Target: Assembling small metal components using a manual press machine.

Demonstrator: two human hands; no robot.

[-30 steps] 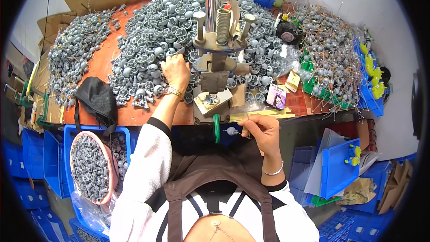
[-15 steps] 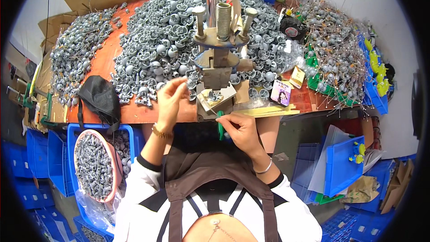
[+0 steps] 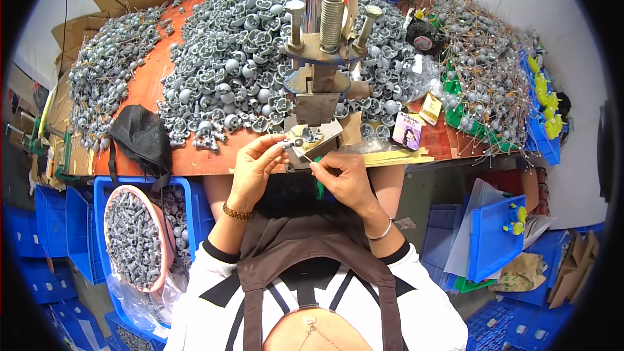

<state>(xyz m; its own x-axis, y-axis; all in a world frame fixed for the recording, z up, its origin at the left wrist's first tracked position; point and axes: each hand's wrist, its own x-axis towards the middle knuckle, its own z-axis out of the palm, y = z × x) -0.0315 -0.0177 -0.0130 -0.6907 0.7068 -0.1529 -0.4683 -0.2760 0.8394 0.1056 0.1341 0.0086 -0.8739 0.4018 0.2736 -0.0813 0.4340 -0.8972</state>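
My left hand [image 3: 255, 168] is closed at the front left of the press fixture [image 3: 317, 135], pinching a small grey plastic part [image 3: 288, 145] between thumb and fingertips. My right hand [image 3: 344, 179] is closed too, just right of it. From its fingertips a thin wire-like piece [image 3: 307, 158] points up and left toward the grey part; whether the two touch I cannot tell. Above the fixture stands the metal press head [image 3: 318, 108], with a gap below it. Another grey part [image 3: 311, 134] sits on the fixture. A green strip [image 3: 319, 187] hangs beside my right fingertips.
A big heap of grey plastic parts [image 3: 227, 58] covers the red table behind the press. Wired grey pieces [image 3: 484, 71] lie right, more [image 3: 104, 78] left. A black cap-like bag [image 3: 142, 136] lies at the front left edge. Below it, a blue bin [image 3: 199, 205] holds a pink basket [image 3: 168, 247].
My left hand has come down and right from beside the heap to the front of the fixture, bringing the grey part near the wire. My right hand has shifted slightly left.
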